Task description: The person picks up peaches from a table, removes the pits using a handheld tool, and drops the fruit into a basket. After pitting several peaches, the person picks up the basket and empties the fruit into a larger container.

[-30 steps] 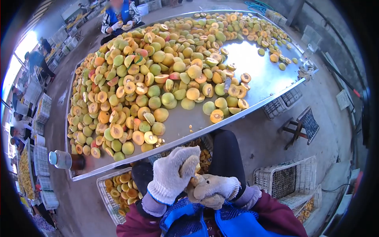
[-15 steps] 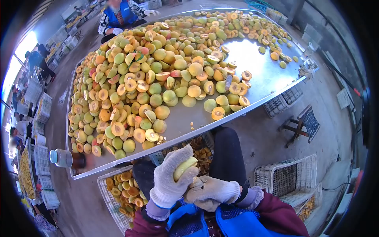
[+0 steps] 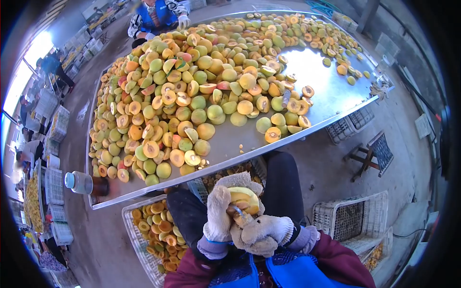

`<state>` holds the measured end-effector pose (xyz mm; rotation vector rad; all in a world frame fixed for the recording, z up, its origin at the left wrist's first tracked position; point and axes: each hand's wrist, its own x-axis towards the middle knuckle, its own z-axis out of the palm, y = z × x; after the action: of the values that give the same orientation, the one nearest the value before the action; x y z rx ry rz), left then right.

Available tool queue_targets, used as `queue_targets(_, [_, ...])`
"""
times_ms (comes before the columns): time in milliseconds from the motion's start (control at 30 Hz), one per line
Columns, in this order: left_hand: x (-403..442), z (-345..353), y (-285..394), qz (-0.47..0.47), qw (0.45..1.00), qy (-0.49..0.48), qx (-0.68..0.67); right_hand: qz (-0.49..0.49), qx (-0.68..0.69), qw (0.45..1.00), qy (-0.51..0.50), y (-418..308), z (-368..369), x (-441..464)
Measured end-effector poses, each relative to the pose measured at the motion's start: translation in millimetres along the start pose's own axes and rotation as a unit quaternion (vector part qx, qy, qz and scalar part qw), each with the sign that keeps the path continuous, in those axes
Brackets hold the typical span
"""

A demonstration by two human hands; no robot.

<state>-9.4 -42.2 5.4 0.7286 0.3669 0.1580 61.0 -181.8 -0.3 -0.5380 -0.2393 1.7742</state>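
Note:
My left hand (image 3: 219,211), in a pale knitted glove, is wrapped round a yellow peach half (image 3: 246,198) above my lap. My right hand (image 3: 261,235), gloved too, is closed and pressed close to the fruit. At its fingers a small metal tool (image 3: 236,210) touches the peach half; most of the tool is hidden. Beyond my knees, a metal-topped table (image 3: 225,139) bears a big heap of halved peaches (image 3: 168,103), green to orange, many with the pit showing.
Left of my legs stands a crate (image 3: 132,225) of hollowed halves. Another crate (image 3: 197,191) with fruit pieces is under the table edge. A jar (image 3: 79,183) lies at the table's left corner. At right are a white crate (image 3: 348,216) and a folding stool (image 3: 372,156). A co-worker (image 3: 156,17) sits opposite.
My left hand has turned the peach half towards me, and my right hand has come up against it with the tool. The view has shifted slightly. The co-worker's hand has moved.

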Motion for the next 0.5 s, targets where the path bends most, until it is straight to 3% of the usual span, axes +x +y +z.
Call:
queue_targets(67, [5,-5,-2,-0.036,0.998,0.05,0.006,0.08,0.039,0.996,-0.022,-3,-9,1])
queue_targets(100, [8,6,9,-0.068,0.992,0.042,-0.101,0.082,0.037,0.996,-0.026,4,-11,7])
queue_targets(133, [18,-8,8,-0.097,0.973,0.003,-0.212,-0.047,-0.04,0.996,-0.069,18,-9,17])
queue_targets(167, [15,-15,7,-0.068,0.984,0.08,-0.143,-0.174,-0.114,0.972,-0.111,26,-8,23])
queue_targets(200, [13,-14,11,-0.038,0.984,0.155,-0.073,-0.172,-0.113,0.972,-0.115,16,-4,19])
queue_targets(233, [8,-26,10,-0.017,0.986,0.155,-0.054,-0.078,-0.102,0.99,-0.052,-1,4,10])
queue_targets(267, [-1,-39,17,0.022,0.978,0.198,0.066,0.014,-0.091,0.996,0.013,-13,7,3])
queue_targets(367, [-29,-114,24,0.172,0.916,0.32,0.169,0.066,-0.147,0.982,0.1,-5,-14,5])
queue_targets(400, [-42,-135,29,0.172,0.856,0.42,0.247,0.084,-0.189,0.968,0.139,-7,-17,6])
queue_targets(433, [-55,-199,25,0.197,0.81,0.441,0.333,0.095,-0.209,0.959,0.168,-13,-11,5])
queue_targets(467, [-72,-253,25,0.143,0.747,0.444,0.474,0.092,-0.206,0.96,0.168,-12,-13,6])
queue_targets(500, [-84,-272,28,0.032,0.667,0.457,0.588,0.089,-0.186,0.965,0.165,-9,-18,7])
